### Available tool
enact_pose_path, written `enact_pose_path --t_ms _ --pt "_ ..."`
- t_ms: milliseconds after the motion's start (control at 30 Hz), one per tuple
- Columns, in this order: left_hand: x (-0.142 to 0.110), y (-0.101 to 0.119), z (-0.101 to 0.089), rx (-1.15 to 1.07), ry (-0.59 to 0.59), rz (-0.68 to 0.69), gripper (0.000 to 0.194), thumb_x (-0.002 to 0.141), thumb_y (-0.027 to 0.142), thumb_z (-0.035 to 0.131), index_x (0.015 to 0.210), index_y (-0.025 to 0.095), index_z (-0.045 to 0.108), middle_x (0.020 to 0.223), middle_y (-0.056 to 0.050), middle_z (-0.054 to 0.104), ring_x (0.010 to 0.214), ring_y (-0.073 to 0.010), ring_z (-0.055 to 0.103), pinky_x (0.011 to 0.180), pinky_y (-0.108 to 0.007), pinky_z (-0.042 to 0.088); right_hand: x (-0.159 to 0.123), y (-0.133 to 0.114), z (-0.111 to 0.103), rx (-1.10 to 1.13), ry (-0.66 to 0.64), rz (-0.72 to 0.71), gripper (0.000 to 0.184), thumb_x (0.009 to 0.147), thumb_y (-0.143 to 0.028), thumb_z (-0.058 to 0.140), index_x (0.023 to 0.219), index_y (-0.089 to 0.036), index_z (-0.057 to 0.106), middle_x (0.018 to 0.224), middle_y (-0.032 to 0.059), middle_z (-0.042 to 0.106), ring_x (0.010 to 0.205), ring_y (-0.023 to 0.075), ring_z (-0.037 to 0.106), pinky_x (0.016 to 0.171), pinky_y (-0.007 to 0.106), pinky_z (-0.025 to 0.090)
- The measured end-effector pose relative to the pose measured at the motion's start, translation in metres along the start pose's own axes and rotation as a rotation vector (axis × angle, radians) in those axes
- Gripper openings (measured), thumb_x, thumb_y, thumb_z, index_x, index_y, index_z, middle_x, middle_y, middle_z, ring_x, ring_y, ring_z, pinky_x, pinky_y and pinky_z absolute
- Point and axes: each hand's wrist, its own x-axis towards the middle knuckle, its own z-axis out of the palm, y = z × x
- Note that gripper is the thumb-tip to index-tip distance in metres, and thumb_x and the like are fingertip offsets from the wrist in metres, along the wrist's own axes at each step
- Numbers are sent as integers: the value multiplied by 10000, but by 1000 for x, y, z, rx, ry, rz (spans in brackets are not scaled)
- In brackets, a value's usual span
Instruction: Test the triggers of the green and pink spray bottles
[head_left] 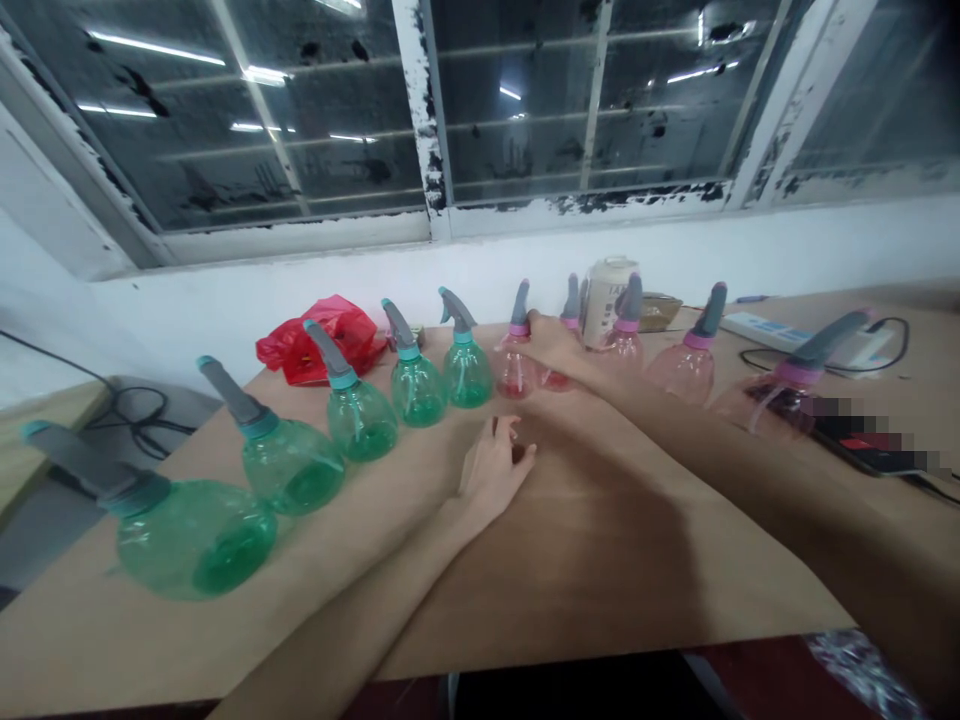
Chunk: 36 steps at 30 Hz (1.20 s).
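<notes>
My right hand reaches to the near end of the pink row, its fingers wrapped round the upper body of a pink spray bottle. Just behind that hand stands another pink spray bottle, partly covered by it. My left hand hovers low over the table in the middle, fingers loosely curled and apart, holding nothing. Closest to it on the left is a green spray bottle with a grey and teal trigger head. All these bottles are upright with a little liquid inside.
More green spray bottles line the left side; more pink ones line the right. At the back are a red plastic bag and a pale can-like container. A power strip and a phone lie on the right of the brown table.
</notes>
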Motion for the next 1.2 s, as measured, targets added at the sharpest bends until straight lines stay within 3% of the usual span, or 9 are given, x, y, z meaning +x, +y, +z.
enact_pose_path --t_ms 367,467,567,700,833,1000,1200 --pt "-1 0 0 30 -18 2 355 842 301 533 1173 204 448 1014 -66 570 897 -215 602 789 -370 497 1 -2 7 3 91 21 586 773 -533 620 1108 -65 508 1101 221 609 1000 325 594 768 376 471" --pt "0 0 0 32 -23 8 356 840 288 535 1173 201 443 1014 -65 573 896 -212 603 788 -365 498 -12 -1 -2 7 137 -8 570 782 -515 621 1132 -78 515 1149 206 597 1017 312 590 797 371 466" --pt "0 0 0 31 -22 9 351 838 283 539 1166 206 443 1011 -62 576 897 -208 602 793 -363 498 -30 7 -16 17 172 -39 438 834 -487 567 1041 -103 594 1041 168 664 933 284 631 792 361 471" --pt "-1 1 -2 26 -21 8 355 838 291 539 1169 203 448 1015 -62 583 898 -214 600 798 -378 497 -49 25 -36 -20 193 67 274 856 -381 541 910 -147 671 945 131 709 907 276 650 780 358 479" --pt "0 1 -3 23 -17 0 363 838 295 540 1178 205 452 1029 -62 587 896 -216 602 785 -369 497 -45 39 -46 -35 216 175 285 832 -319 553 987 -104 658 993 172 699 928 300 648 754 361 484" --pt "0 2 -3 21 -19 -5 359 840 286 537 1177 200 449 1015 -59 599 911 -221 606 778 -366 497 -26 39 -39 -9 159 264 304 823 -312 562 1003 -80 640 927 187 706 840 291 666 664 331 486" --pt "-2 3 -3 7 -27 -4 345 832 277 548 1158 208 457 1012 -55 600 910 -218 609 770 -359 497 -15 39 -20 -22 114 282 315 836 -330 554 995 -68 631 958 213 688 867 294 665 685 337 487"
